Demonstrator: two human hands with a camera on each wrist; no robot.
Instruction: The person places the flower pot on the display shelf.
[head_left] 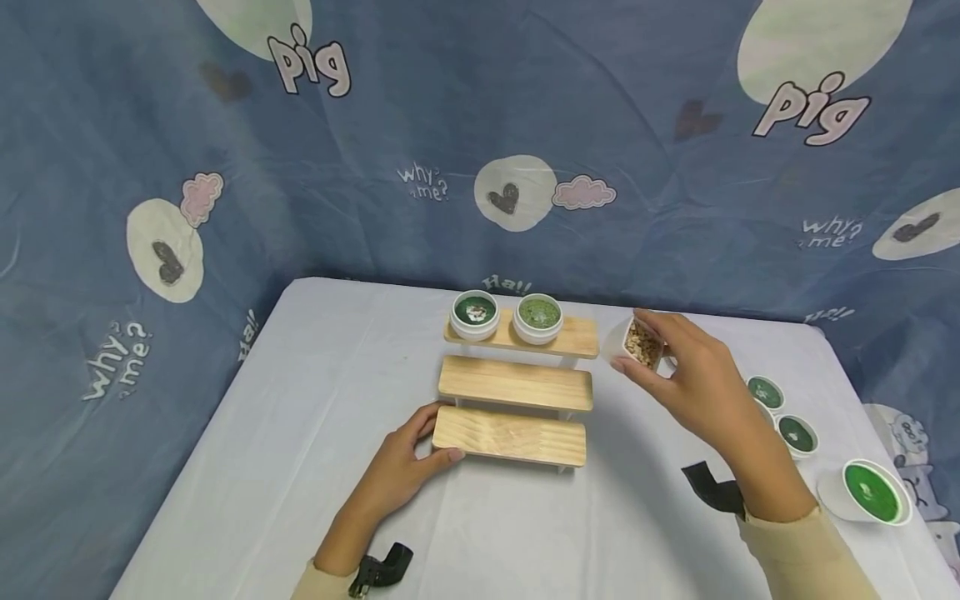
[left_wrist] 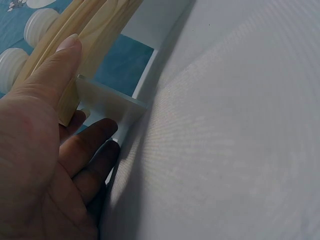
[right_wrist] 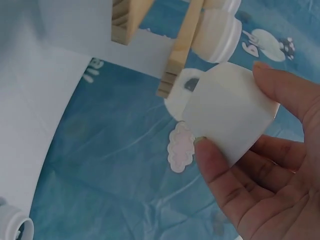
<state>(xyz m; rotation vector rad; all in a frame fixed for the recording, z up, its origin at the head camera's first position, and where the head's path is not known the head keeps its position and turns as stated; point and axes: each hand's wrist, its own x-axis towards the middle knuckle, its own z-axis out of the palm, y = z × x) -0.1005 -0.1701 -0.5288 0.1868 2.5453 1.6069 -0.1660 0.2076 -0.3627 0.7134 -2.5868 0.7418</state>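
Observation:
My left hand (head_left: 397,467) grips the left end of the lowest plank of a three-step wooden display stand (head_left: 513,435). In the left wrist view the thumb lies on top of the plank and the fingers are below, beside a pale support (left_wrist: 107,97). My right hand (head_left: 701,379) pinches a small white faceted pot (right_wrist: 227,110) between thumb and fingers, just right of the top plank. The pot's tilted mouth shows brown granules (head_left: 643,343). Two round white cups, one with dark green contents (head_left: 476,311) and one with lighter green (head_left: 538,313), stand on the top plank.
On the right of the white-covered table (head_left: 337,367) stand small white cups with dark green contents (head_left: 797,435), partly behind my right arm. A larger white cup with bright green contents (head_left: 870,492) is near the right edge. A blue printed cloth (head_left: 420,100) hangs behind.

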